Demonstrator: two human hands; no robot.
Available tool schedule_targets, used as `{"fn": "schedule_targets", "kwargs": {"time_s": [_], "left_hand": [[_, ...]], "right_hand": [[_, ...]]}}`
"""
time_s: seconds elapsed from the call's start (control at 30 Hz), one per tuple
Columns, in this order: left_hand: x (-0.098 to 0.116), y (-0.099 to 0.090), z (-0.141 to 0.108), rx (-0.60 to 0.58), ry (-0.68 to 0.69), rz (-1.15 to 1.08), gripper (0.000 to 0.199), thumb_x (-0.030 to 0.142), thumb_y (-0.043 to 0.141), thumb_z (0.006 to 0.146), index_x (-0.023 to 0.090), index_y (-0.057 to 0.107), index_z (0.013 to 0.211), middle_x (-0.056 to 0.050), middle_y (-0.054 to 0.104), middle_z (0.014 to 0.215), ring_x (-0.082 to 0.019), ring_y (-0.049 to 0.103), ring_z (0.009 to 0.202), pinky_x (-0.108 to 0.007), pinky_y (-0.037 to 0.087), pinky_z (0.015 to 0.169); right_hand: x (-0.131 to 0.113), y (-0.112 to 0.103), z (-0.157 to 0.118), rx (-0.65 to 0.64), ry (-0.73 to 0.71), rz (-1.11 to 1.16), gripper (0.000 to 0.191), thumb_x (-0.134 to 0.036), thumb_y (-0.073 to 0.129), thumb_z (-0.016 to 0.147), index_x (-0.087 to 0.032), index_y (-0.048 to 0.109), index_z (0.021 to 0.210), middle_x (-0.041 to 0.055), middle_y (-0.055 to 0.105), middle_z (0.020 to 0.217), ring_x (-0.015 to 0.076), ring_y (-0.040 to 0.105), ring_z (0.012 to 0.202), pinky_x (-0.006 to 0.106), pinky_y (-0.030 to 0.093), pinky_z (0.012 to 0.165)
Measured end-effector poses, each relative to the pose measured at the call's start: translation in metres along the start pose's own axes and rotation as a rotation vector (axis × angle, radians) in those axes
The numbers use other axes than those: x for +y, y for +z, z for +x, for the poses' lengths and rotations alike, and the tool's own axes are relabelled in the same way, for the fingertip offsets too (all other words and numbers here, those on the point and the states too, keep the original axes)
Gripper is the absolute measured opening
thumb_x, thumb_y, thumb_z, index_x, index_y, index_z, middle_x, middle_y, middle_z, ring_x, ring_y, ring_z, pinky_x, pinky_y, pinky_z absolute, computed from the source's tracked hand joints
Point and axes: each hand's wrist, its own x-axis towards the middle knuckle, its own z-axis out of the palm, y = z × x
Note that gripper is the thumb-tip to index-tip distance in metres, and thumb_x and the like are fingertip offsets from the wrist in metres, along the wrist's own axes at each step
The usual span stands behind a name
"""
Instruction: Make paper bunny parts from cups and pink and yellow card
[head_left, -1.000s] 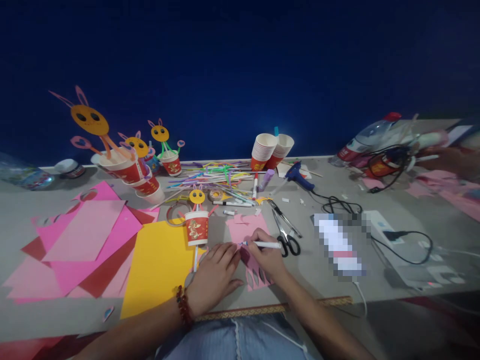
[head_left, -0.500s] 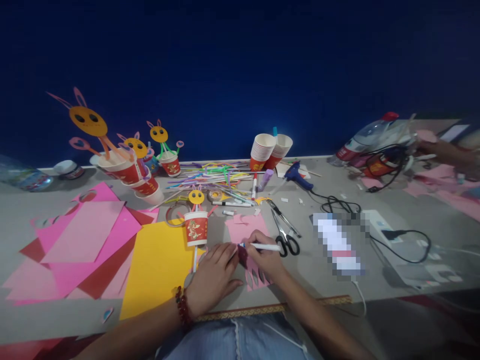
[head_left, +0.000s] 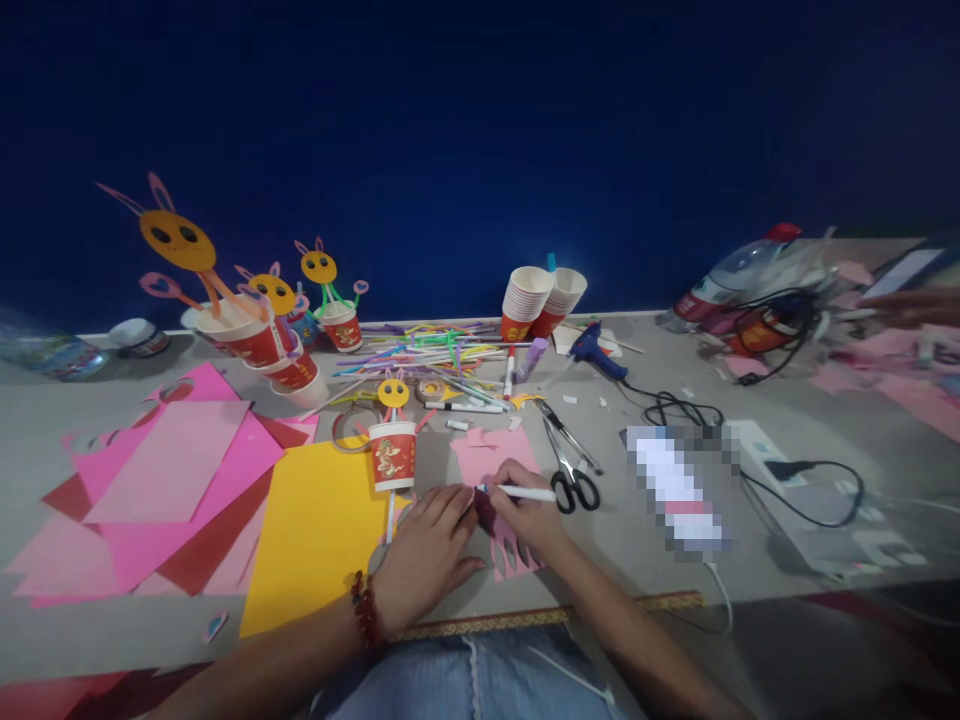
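My right hand (head_left: 529, 510) is closed round a white marker (head_left: 531, 493), its tip pointing left and down by the fingertips of my left hand (head_left: 431, 535). The left hand lies flat, wearing a beaded bracelet, with its fingertips at a small pale pink piece, mostly hidden. Partly under my right hand is a pink paper sheet (head_left: 491, 455) with cut-out openings at its near end. Just left stands a small red paper cup figure (head_left: 393, 455) with a yellow face on top. Black-handled scissors (head_left: 576, 490) lie right of my right hand.
Pink and red sheets (head_left: 169, 460) and a yellow sheet (head_left: 300, 540) cover the left. Behind are coloured straws (head_left: 435, 355), stacked paper cups (head_left: 525, 300) and a blue glue gun (head_left: 596, 352). A cable runs to a power strip (head_left: 780, 480). Another person's hand (head_left: 911, 308) is far right.
The marker has shifted slightly left with my right hand, while my left hand stays in place. At far right, the other person's hand has moved and a dark-edged object has come further into view.
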Motion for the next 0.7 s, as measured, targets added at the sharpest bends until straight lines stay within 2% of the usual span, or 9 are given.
{"fn": "schedule_targets", "kwargs": {"time_s": [0.23, 0.7], "left_hand": [[-0.0001, -0.0001, 0.0013, 0.0, 0.011, 0.01, 0.06, 0.053, 0.064, 0.086, 0.013, 0.054, 0.129, -0.016, 0.055, 0.139, -0.032, 0.049, 0.129, -0.047, 0.041, 0.106], [-0.0002, 0.0008, -0.0003, 0.016, 0.015, 0.016, 0.053, 0.053, 0.058, 0.091, 0.017, 0.055, 0.129, -0.016, 0.054, 0.14, -0.031, 0.049, 0.13, -0.049, 0.04, 0.106]], "right_hand": [[-0.001, -0.0004, 0.0006, -0.015, 0.003, -0.021, 0.016, -0.024, 0.056, 0.081, -0.022, 0.051, 0.066, -0.0043, 0.056, 0.059, 0.0136, 0.051, 0.055, 0.024, 0.041, 0.057], [0.0008, 0.0006, 0.0002, -0.022, -0.021, -0.036, 0.016, -0.024, 0.055, 0.08, -0.023, 0.05, 0.065, -0.0043, 0.054, 0.058, 0.0141, 0.05, 0.055, 0.025, 0.04, 0.057]]}}
